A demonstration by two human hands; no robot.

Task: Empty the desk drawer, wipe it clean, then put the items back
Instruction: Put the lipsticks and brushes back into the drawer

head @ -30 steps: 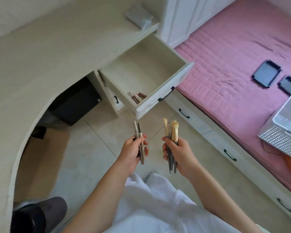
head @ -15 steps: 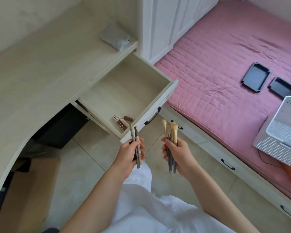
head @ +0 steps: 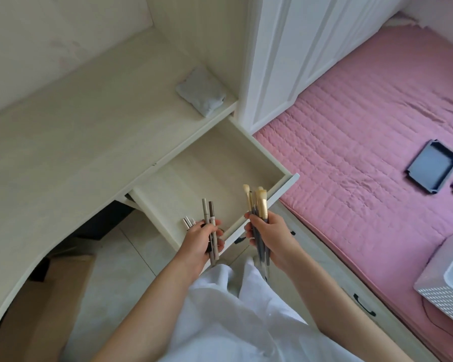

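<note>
Two pencils [head: 210, 226], about four brushes [head: 258, 207], two black trays [head: 432, 169], one cloth [head: 200, 94].

Open pale drawer [head: 259, 163], pencils [head: 210, 218] and brushes [head: 259, 205] held upright

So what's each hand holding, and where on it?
Left hand grips two pencils by their lower halves; right hand grips makeup brushes mid-handle, bristles up.

No readable text, labels, brands or numbers anywhere in view
</note>
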